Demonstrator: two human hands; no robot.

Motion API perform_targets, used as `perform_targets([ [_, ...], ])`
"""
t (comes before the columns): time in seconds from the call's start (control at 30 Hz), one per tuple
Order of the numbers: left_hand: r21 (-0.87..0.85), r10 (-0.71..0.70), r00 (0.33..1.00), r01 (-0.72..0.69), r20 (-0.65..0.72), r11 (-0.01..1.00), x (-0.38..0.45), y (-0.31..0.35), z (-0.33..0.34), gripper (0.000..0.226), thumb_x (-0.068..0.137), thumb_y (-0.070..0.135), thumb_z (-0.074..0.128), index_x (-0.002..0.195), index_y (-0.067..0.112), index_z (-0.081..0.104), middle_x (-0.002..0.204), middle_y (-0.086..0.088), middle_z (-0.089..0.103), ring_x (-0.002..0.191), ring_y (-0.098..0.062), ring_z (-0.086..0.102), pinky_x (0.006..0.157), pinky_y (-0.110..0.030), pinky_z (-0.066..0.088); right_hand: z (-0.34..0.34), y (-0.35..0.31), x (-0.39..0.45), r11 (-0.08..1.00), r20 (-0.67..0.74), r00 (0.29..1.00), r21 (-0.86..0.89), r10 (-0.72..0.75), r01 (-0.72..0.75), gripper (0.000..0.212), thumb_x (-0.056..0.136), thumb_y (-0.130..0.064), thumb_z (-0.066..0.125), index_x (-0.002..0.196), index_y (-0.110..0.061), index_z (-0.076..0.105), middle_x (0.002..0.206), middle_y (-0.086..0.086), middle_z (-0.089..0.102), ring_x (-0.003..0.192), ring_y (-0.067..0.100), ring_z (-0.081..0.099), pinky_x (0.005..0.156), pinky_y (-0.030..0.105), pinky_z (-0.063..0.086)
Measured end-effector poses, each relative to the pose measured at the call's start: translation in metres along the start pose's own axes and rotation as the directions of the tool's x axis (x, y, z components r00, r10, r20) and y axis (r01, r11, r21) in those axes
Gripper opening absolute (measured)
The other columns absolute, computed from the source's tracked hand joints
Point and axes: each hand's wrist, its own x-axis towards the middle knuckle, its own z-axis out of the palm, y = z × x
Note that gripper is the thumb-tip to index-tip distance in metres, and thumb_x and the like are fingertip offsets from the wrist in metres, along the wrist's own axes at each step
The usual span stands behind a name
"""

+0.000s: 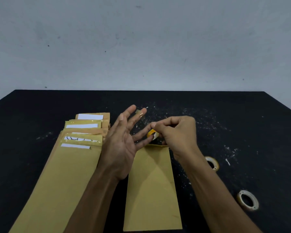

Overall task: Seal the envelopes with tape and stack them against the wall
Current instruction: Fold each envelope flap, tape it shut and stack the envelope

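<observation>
- My left hand is spread open, palm turned toward me, fingers straight and apart; short strips of clear tape cling to its fingertips.
- My right hand is curled, thumb and forefinger pinching a small yellow-and-white roll of clear tape, which sits just beside my left fingertips.
- The plain brown paper envelope that I judge I am sealing lies flat on the black table, directly beneath both hands. Its long axis runs away from me, and its far flap end sits just under my right fingers, so that hand is nearer the seam.
- I judge the next move turns on bringing a strip down from my left fingertips onto that far edge, across the envelope's width.
- A fanned pile of brown envelopes with white labels lies outside my left hand, well short of the grey wall.
- Two white tape rolls lie outside my right forearm.
</observation>
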Motion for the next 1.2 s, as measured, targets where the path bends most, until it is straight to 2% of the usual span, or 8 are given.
perform_targets([
  [0.23,0.275,0.018,0.999,-0.027,0.037,0.961,-0.009,-0.002,-0.006,0.044,0.099,0.049,0.037,0.140,0.037,0.044,0.137,0.024,0.057,0.142,-0.011,0.039,0.120,-0.054,0.022,-0.008,-0.014,-0.011,0.994,0.070,0.997,0.112,-0.012,0.005,0.016,0.095,-0.013,0.065,0.078,-0.013,0.068,0.069,0.007,0.065,0.065,0.019,0.062,0.050,0.028,0.052],
  [0.4,0.563,0.143,0.984,-0.178,0.106,0.807,-0.021,-0.003,-0.007,0.045,0.099,0.043,0.044,0.143,0.039,0.040,0.127,0.042,0.055,0.129,0.014,0.043,0.105,-0.013,0.037,-0.024,-0.032,-0.016,0.898,0.359,0.933,0.411,-0.002,-0.156,0.016,0.103,-0.011,0.049,0.089,-0.010,0.057,0.103,0.014,0.076,0.100,0.024,0.073,0.065,0.033,0.060],
  [0.47,0.688,0.198,0.972,-0.229,0.126,0.689,-0.021,0.000,-0.010,0.048,0.101,0.046,0.044,0.148,0.046,0.032,0.127,0.048,0.048,0.132,0.015,0.039,0.113,-0.022,0.033,-0.027,-0.032,-0.019,0.877,0.394,0.918,0.455,-0.043,-0.155,0.016,0.103,-0.009,0.046,0.088,-0.011,0.052,0.106,0.017,0.075,0.103,0.026,0.072,0.067,0.034,0.060],
  [0.57,0.845,0.242,0.953,-0.277,0.181,0.458,-0.022,0.005,-0.012,0.053,0.100,0.051,0.034,0.151,0.048,0.023,0.153,0.023,0.039,0.148,-0.001,0.021,0.122,-0.043,0.023,-0.027,-0.027,-0.023,0.857,0.407,0.908,0.498,-0.095,-0.133,0.016,0.103,-0.009,0.043,0.089,-0.012,0.050,0.111,0.019,0.074,0.106,0.029,0.071,0.066,0.032,0.060],
  [0.67,0.918,0.300,0.945,-0.228,0.128,0.326,-0.023,0.012,-0.014,0.053,0.102,0.049,0.033,0.152,0.032,0.033,0.152,0.004,0.045,0.147,-0.008,0.027,0.119,-0.037,0.028,-0.026,-0.025,-0.024,0.805,0.399,0.908,0.576,-0.129,-0.138,0.019,0.104,-0.011,0.037,0.088,-0.014,0.047,0.112,0.021,0.073,0.103,0.028,0.071,0.063,0.030,0.059],
  [0.77,0.813,0.355,0.934,-0.177,-0.038,0.555,-0.024,0.021,-0.015,0.032,0.103,0.036,0.047,0.123,0.019,0.066,0.113,0.008,0.072,0.110,0.001,0.061,0.097,-0.027,0.049,-0.027,-0.026,-0.024,0.791,0.397,0.909,0.594,-0.131,-0.145,0.020,0.104,-0.012,0.037,0.087,-0.015,0.047,0.111,0.021,0.073,0.101,0.027,0.072,0.060,0.028,0.058],
  [0.87,0.434,0.111,0.981,-0.031,-0.162,0.900,-0.022,0.030,-0.008,0.028,0.092,0.033,0.058,0.100,0.011,0.074,0.097,-0.003,0.077,0.100,-0.012,0.071,0.083,-0.036,0.054,-0.025,-0.025,-0.023,0.796,0.417,0.903,0.580,-0.108,-0.173,0.020,0.103,-0.013,0.038,0.086,-0.016,0.048,0.111,0.021,0.073,0.101,0.029,0.072,0.059,0.028,0.058],
  [1.2,0.645,0.198,0.970,-0.064,-0.139,0.762,-0.011,0.014,-0.017,0.016,0.090,0.015,0.070,0.076,0.012,0.075,0.073,-0.002,0.074,0.067,-0.007,0.065,0.061,-0.023,0.049,-0.022,-0.017,-0.019,0.906,0.432,0.900,0.356,0.059,-0.230,0.014,0.103,-0.012,0.048,0.091,-0.009,0.054,0.105,0.017,0.075,0.086,0.028,0.076,0.047,0.027,0.055],
])
